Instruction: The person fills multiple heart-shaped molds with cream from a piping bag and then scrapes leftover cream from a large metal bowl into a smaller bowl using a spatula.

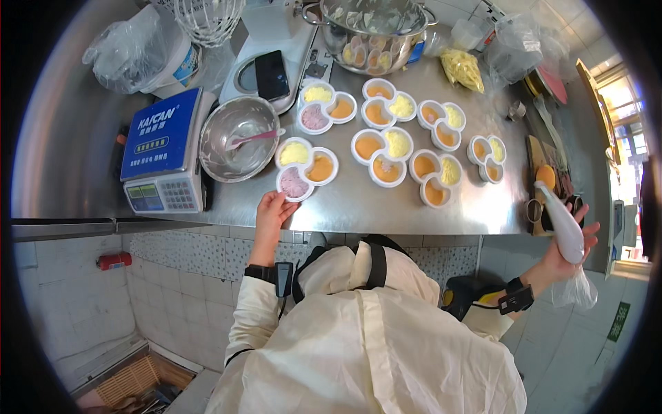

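Note:
My left hand [272, 210] has its thumb and fingers at the near rim of a white three-compartment cup [304, 168], which stands on the steel table. Its compartments hold yellow shreds, an orange filling and a pale purple filling, the purple one nearest my fingers. Off the table's right end, my right hand [560, 257] holds a piping bag [567, 231] of pale lilac filling across the palm, some fingers spread. The bag's narrow end points up toward the table and its loose clear plastic hangs below the hand. Another cup with purple filling [315, 117] stands just behind the first.
Several similar cups [383, 157] with orange and yellow fillings spread rightward. On the left are a blue-topped scale [162, 138] and a steel bowl [241, 162] with a pink-handled spatula. Behind stand a phone [272, 74], a large pot [372, 41] and a yellow bag [462, 69]. Scissors [534, 210] lie at right.

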`<act>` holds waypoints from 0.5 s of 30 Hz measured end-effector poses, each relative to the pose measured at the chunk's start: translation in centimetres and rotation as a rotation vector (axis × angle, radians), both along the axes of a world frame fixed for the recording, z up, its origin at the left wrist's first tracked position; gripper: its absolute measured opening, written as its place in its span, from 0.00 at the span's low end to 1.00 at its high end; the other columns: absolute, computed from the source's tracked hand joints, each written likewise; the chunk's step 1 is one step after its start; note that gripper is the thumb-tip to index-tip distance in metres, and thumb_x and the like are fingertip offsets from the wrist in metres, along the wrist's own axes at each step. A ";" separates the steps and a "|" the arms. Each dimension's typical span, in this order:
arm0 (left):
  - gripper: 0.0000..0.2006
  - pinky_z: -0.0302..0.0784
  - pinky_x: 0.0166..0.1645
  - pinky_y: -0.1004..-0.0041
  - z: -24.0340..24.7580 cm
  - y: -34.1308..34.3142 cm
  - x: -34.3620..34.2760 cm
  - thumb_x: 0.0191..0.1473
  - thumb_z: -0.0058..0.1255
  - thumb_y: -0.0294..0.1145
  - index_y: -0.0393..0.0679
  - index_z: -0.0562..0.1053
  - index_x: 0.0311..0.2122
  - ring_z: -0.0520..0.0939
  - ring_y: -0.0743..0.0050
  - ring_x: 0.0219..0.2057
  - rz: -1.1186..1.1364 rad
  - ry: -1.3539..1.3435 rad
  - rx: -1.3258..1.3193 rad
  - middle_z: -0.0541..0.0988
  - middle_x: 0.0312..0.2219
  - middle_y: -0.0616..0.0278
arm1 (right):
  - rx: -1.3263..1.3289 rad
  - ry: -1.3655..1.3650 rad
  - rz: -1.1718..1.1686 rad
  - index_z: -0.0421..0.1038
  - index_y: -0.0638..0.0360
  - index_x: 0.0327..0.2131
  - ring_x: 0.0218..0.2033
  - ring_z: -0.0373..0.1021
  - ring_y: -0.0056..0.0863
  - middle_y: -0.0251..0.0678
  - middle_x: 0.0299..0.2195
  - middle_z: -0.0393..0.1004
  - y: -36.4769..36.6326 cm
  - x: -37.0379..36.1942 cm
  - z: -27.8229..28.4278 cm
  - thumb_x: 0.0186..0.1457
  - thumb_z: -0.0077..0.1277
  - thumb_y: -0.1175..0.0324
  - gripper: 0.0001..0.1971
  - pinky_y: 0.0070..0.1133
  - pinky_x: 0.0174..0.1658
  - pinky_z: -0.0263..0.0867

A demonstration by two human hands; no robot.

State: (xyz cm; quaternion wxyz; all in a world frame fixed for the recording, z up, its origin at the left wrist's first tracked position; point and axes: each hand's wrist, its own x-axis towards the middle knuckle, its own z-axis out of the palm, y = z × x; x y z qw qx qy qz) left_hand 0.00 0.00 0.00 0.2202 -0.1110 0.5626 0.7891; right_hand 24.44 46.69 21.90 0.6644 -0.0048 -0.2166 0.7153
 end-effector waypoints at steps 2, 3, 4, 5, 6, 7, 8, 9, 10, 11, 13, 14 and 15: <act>0.14 0.74 0.40 0.71 0.8 -0.9 0.1 0.54 0.44 0.41 0.42 0.65 0.39 0.77 0.71 0.31 0.045 -0.068 -0.076 0.74 0.29 0.60 | 0.070 -0.084 0.271 0.71 0.55 0.24 0.60 0.36 0.55 0.43 0.50 0.64 0.7 -1.5 -1.4 0.51 0.42 0.64 0.10 0.53 0.59 0.19; 0.14 0.74 0.40 0.71 1.1 0.7 3.1 0.54 0.44 0.41 0.42 0.65 0.39 0.77 0.71 0.31 0.069 -0.088 -0.063 0.74 0.29 0.60 | 0.081 -0.104 0.296 0.71 0.55 0.24 0.60 0.36 0.55 0.43 0.50 0.64 3.3 -0.8 -0.4 0.51 0.42 0.64 0.10 0.53 0.59 0.19; 0.13 0.74 0.38 0.72 1.5 1.0 3.3 0.54 0.42 0.40 0.42 0.65 0.39 0.77 0.72 0.30 0.050 -0.127 -0.173 0.74 0.29 0.60 | 0.130 0.006 0.463 0.71 0.55 0.23 0.60 0.35 0.54 0.43 0.50 0.64 4.7 -1.8 -0.9 0.51 0.41 0.64 0.10 0.53 0.59 0.19; 0.13 0.73 0.37 0.73 1.8 1.4 3.7 0.55 0.40 0.40 0.42 0.65 0.39 0.77 0.73 0.29 0.032 -0.170 -0.284 0.74 0.29 0.60 | 0.179 0.117 0.626 0.71 0.56 0.23 0.61 0.35 0.54 0.42 0.51 0.63 6.0 -2.8 -1.5 0.52 0.41 0.64 0.11 0.53 0.59 0.19; 0.13 0.72 0.37 0.75 2.0 2.2 4.2 0.56 0.38 0.39 0.41 0.66 0.39 0.76 0.73 0.29 0.015 -0.119 -0.292 0.74 0.29 0.61 | 0.166 0.212 0.724 0.71 0.57 0.24 0.61 0.36 0.53 0.41 0.50 0.64 6.0 -4.7 -1.4 0.51 0.41 0.64 0.10 0.52 0.59 0.21; 0.13 0.72 0.37 0.75 2.9 3.7 4.4 0.56 0.38 0.39 0.41 0.66 0.39 0.76 0.73 0.29 0.013 -0.118 -0.298 0.74 0.29 0.61 | 0.161 0.214 0.721 0.71 0.57 0.24 0.61 0.36 0.53 0.41 0.50 0.64 4.9 -6.7 -0.3 0.51 0.41 0.64 0.10 0.52 0.59 0.21; 0.13 0.72 0.37 0.76 4.3 5.3 5.0 0.57 0.38 0.39 0.41 0.66 0.40 0.76 0.75 0.29 -0.047 -0.107 -0.245 0.74 0.28 0.62 | 0.025 -0.012 0.415 0.71 0.56 0.25 0.61 0.38 0.51 0.41 0.50 0.65 3.5 -8.7 0.9 0.53 0.40 0.63 0.11 0.51 0.60 0.22; 0.13 0.72 0.36 0.77 5.0 6.7 6.0 0.58 0.38 0.39 0.40 0.67 0.40 0.75 0.76 0.28 -0.091 -0.101 -0.187 0.74 0.28 0.63 | -0.104 -0.241 0.122 0.70 0.56 0.26 0.61 0.39 0.48 0.41 0.49 0.66 3.2 -10.0 1.6 0.54 0.39 0.63 0.12 0.50 0.60 0.23; 0.14 0.72 0.37 0.77 5.0 8.1 6.2 0.58 0.39 0.39 0.40 0.68 0.41 0.75 0.77 0.28 -0.123 -0.086 -0.161 0.74 0.28 0.62 | -0.188 -0.235 0.152 0.70 0.56 0.27 0.59 0.48 0.44 0.42 0.47 0.67 4.0 -10.8 1.0 0.57 0.33 0.62 0.15 0.49 0.60 0.26; 0.14 0.71 0.39 0.76 5.2 9.9 6.3 0.57 0.39 0.39 0.39 0.67 0.43 0.75 0.76 0.32 -0.161 -0.110 -0.187 0.74 0.31 0.61 | -0.188 -0.241 0.171 0.70 0.56 0.27 0.59 0.48 0.44 0.42 0.47 0.67 5.8 -11.1 -0.7 0.57 0.33 0.62 0.15 0.49 0.60 0.26; 0.15 0.72 0.39 0.77 4.2 13.6 4.4 0.57 0.40 0.39 0.41 0.66 0.45 0.74 0.77 0.33 -0.176 -0.061 -0.145 0.73 0.32 0.62 | 0.295 -0.029 1.104 0.67 0.56 0.22 0.55 0.55 0.41 0.41 0.44 0.69 9.7 -11.4 -4.0 0.60 0.27 0.62 0.19 0.48 0.60 0.27; 0.15 0.71 0.39 0.76 3.5 15.2 3.3 0.57 0.40 0.40 0.42 0.65 0.44 0.74 0.77 0.34 -0.153 -0.053 -0.129 0.73 0.32 0.62 | 0.294 -0.149 1.041 0.62 0.55 0.18 0.52 0.60 0.42 0.38 0.37 0.71 8.5 -12.4 -3.3 0.60 0.25 0.62 0.20 0.48 0.60 0.29; 0.14 0.71 0.39 0.76 2.6 16.4 2.2 0.57 0.40 0.40 0.42 0.65 0.44 0.74 0.78 0.34 -0.132 -0.047 -0.112 0.72 0.32 0.63 | 0.286 -0.156 1.046 0.62 0.55 0.18 0.52 0.60 0.42 0.38 0.37 0.71 8.4 -13.0 -3.1 0.60 0.25 0.62 0.20 0.48 0.60 0.29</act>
